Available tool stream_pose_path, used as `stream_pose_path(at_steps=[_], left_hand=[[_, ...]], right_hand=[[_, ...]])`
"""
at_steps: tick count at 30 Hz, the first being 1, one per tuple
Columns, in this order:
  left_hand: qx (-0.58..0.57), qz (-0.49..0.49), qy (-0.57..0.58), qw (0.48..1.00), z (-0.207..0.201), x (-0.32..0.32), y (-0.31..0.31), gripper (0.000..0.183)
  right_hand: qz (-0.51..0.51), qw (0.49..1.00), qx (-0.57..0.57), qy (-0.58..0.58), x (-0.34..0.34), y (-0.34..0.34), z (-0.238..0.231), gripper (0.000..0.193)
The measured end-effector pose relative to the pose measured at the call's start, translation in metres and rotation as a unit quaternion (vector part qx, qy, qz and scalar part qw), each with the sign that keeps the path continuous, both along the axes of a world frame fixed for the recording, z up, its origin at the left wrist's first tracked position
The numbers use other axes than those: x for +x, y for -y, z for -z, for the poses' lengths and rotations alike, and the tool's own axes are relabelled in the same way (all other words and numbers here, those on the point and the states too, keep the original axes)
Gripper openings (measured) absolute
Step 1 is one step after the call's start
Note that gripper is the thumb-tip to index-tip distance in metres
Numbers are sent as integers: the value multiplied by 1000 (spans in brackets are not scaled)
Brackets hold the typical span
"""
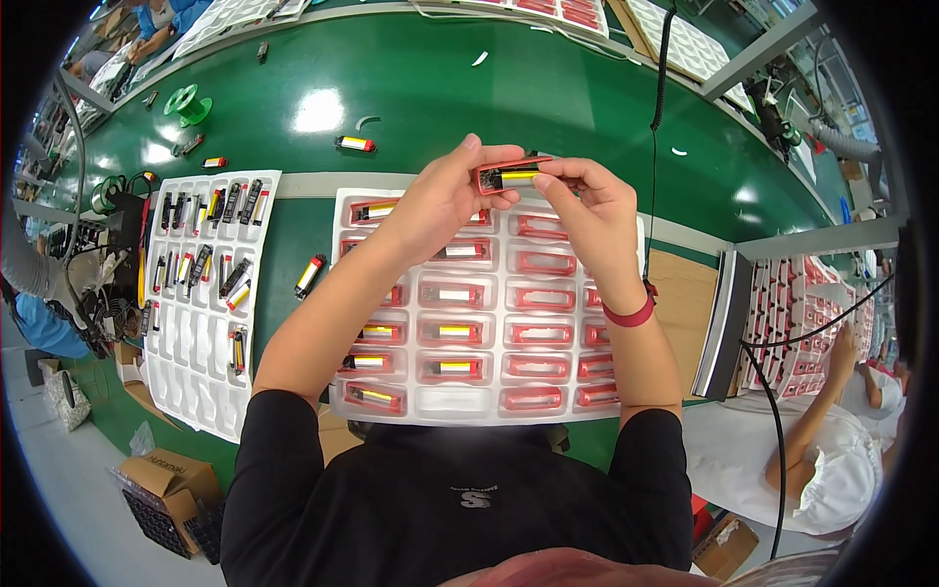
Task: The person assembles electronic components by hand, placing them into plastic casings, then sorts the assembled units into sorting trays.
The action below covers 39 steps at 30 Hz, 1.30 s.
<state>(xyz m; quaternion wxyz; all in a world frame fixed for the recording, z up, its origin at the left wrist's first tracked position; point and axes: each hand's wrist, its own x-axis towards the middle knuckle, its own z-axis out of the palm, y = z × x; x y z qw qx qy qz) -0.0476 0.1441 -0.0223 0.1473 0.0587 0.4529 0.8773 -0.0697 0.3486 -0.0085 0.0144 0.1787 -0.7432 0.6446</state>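
Bench (430,88), glossy green, runs across upper part of view. Lg white main tray (455,402) sits in front of the person, partly under the forearms: its L side has red casings w/ silver-&-yellow cells in them, its R side red casings (539,343) w/ white showing thru. Side tray (186,382), also white, is to the L, slightly angled, w/ blk parts & cells mainly in its upper pockets. Brown cardboard sheet (680,313) lies just R of main tray.

L hand (458,191) & R hand (595,201) meet above main tray's far edge, both on one held casing (513,164), red, approx. level. L: fingers curled round its L end, thumb tip up. R: thumb & fingers pinched on its R end, gap only as wide as the casing.

Green spool (188,106) on bench, far L. Red wristband (631,317) on R wrist. Smallest: inner cell (518,179), yellow & silver, in held casing, facing up; loose cell (355,144) on bench beyond main tray; 2nd loose cell (311,276) betw. the trays, tilted.
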Motion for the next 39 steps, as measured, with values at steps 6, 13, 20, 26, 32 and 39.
stream_pose_path(at_steps=[6, 13, 20, 26, 32, 39], left_hand=[[-24, 14, -9, 1000, 5, -3, 0, 58], [-136, -29, -57, 989, 7, -1, -3, 40], [-167, -24, -91, 982, 5, 6, -5, 35], [-253, -61, -173, 950, 12, 2, 1, 34], [-428, -130, -355, 821, -14, 4, 7, 34], [-281, -135, -318, 895, -26, 25, -3, 36]], right_hand=[[27, 998, 10, -55, -2, 3, 5, 18], [46, 974, 70, -212, 0, 10, 3, 21], [-58, 997, -25, 36, -9, -8, -1, 31], [-92, 995, -13, -37, -15, -6, 17, 30], [-16, 970, 81, -227, -5, -2, -7, 25], [-78, 961, 21, -263, 10, -10, -21, 26]])
